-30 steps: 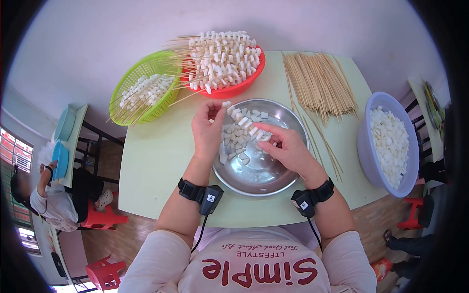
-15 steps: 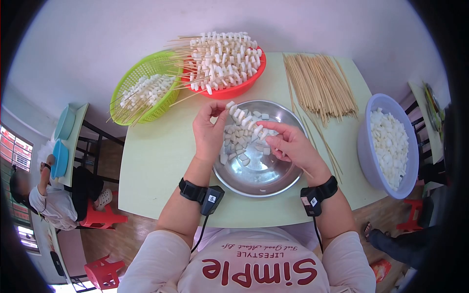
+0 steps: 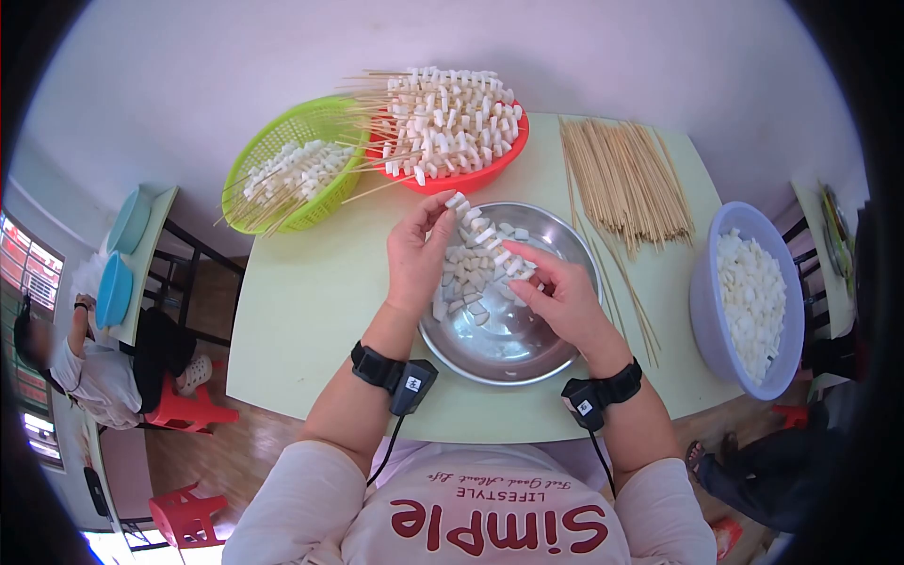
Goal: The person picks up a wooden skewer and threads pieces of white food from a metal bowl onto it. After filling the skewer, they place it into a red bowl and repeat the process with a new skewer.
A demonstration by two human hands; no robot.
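Observation:
A skewer threaded with white chunks (image 3: pixel 482 233) slants over the steel bowl (image 3: pixel 516 369) between my hands. My left hand (image 3: pixel 417 259) is closed at its upper far end, thumb and index finger pinched beside the top chunk. Lower down, my right hand (image 3: pixel 568 301) has its thumb and index finger around the lowest chunks; its palm hides the rest of the stick. Loose white pieces (image 3: pixel 466 273) lie in the bowl beneath, mostly on its left side.
Behind the bowl, a red basin (image 3: pixel 480 179) is heaped with filled skewers, beside a green basket (image 3: pixel 315 215) with more. Bare bamboo sticks (image 3: pixel 631 179) lie at the back right. A lavender tub (image 3: pixel 702 301) of white pieces stands at right. A person (image 3: pixel 94 363) sits at far left.
The whole view has shifted slightly. My right hand has turned, and the stick end that stuck out below its palm no longer shows. The skewer stays held between both hands.

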